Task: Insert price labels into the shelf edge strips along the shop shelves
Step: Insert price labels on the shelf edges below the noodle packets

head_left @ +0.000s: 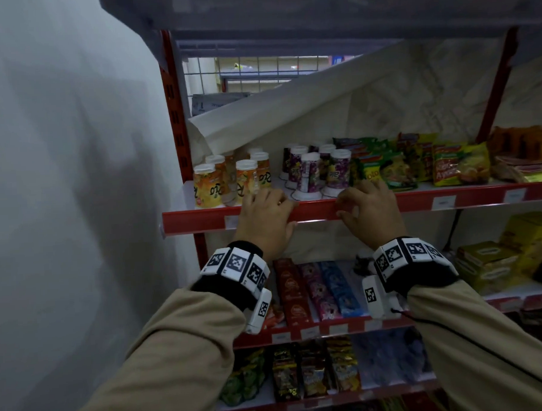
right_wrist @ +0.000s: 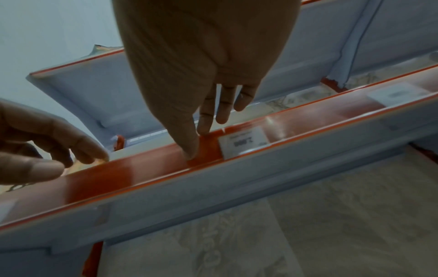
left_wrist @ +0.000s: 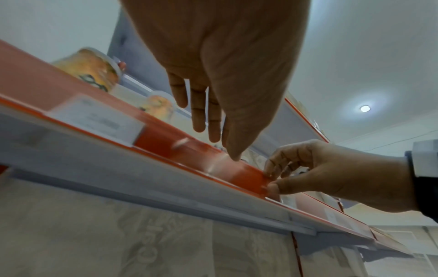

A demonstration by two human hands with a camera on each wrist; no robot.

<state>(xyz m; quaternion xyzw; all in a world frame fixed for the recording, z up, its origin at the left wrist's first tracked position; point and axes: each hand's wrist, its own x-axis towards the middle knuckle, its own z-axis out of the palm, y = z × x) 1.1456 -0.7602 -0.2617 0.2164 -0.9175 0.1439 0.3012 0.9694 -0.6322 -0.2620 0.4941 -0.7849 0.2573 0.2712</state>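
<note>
The red shelf edge strip (head_left: 316,211) runs along the front of the middle shelf. My left hand (head_left: 273,208) lies over it with fairly straight fingers; its thumb touches the strip face (left_wrist: 166,138). A hand's width to the right, my right hand (head_left: 353,206) pinches the strip, curled fingers (left_wrist: 272,168) on the top edge and thumb on the front. A white price label (right_wrist: 244,142) sits in the strip (right_wrist: 106,180) just right of that thumb. Another label (left_wrist: 94,120) sits left of my left hand. Two more labels (head_left: 443,201) show further right.
Orange drink bottles (head_left: 213,186), purple ones (head_left: 308,175) and noodle packets (head_left: 417,164) stand just behind the strip. A loose white liner sheet (head_left: 290,111) sags at the shelf's back. Snack packs (head_left: 314,290) and yellow boxes (head_left: 498,257) fill the lower shelves. A wall lies at the left.
</note>
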